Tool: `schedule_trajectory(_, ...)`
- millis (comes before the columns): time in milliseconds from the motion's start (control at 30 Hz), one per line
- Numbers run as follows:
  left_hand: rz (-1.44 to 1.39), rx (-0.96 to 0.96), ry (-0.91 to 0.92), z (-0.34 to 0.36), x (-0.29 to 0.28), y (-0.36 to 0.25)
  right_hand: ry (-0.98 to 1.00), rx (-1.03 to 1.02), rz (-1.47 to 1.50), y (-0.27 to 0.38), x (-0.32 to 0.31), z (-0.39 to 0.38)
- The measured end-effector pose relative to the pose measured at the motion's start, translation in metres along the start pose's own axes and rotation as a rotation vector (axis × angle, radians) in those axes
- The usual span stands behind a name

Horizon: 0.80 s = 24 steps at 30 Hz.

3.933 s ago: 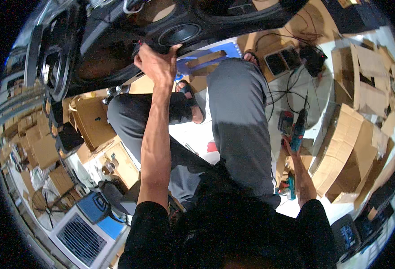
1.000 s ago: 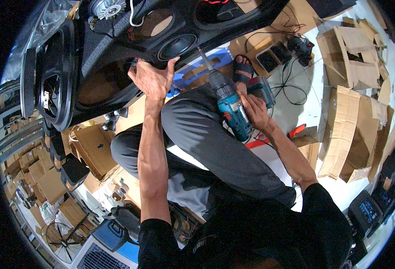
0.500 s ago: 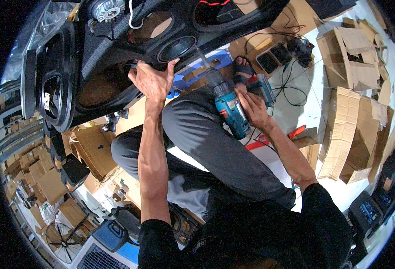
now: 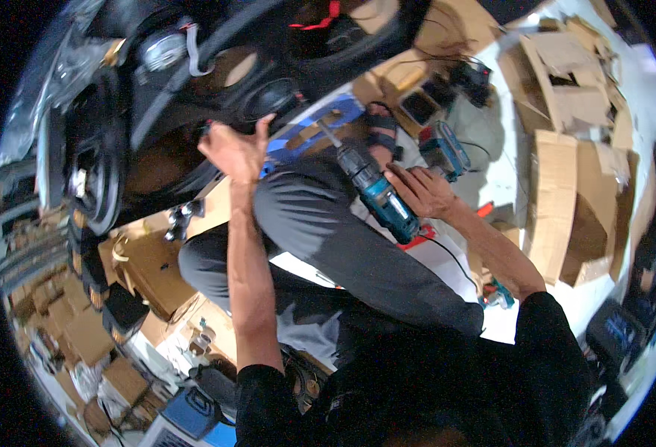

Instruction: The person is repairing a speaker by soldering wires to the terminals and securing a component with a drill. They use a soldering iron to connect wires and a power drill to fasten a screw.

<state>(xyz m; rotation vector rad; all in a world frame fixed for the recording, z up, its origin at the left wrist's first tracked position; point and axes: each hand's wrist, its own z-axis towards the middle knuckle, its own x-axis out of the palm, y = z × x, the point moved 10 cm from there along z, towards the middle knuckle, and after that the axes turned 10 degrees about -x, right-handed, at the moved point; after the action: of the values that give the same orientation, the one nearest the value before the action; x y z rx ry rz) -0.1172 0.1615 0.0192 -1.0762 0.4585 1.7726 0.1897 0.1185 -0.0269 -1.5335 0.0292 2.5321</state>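
Observation:
My right hand (image 4: 423, 192) is wrapped round a teal and black cordless drill (image 4: 389, 203), held beside my bent knee. Its long bit slants up and left, short of a black speaker cabinet (image 4: 224, 74). At the cabinet's near edge is my left hand (image 4: 233, 151), thumb stretched out and fingertips by a large round opening (image 4: 157, 160). A small dark piece with a touch of red shows at those fingertips; blur hides what it is. Just above the thumb sits a small round speaker (image 4: 274, 98) in the cabinet.
A large black speaker (image 4: 97, 160) leans at the cabinet's left end. Blue packaging (image 4: 317, 125) lies under the near edge. Torn cardboard boxes (image 4: 574, 194) stand at right, an open carton (image 4: 145, 261) at left. A black cable (image 4: 451, 253) runs across the floor by my leg.
The whole view has shifted and blurred. Against the cabinet, the drill has dropped back a little from its edge. My left hand keeps about the same place on the cabinet.

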Motion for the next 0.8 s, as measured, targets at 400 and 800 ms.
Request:
schedule_trajectory(400,-0.087,0.05,-0.031,-0.004,-0.001,-0.01,-0.166,1.223,0.617,-0.05,0.06,-0.228)
schedule_trajectory(800,-0.039,-0.008,0.029,-0.003,0.001,-0.012,-0.238,1.372,0.702,-0.104,0.1,-0.225)
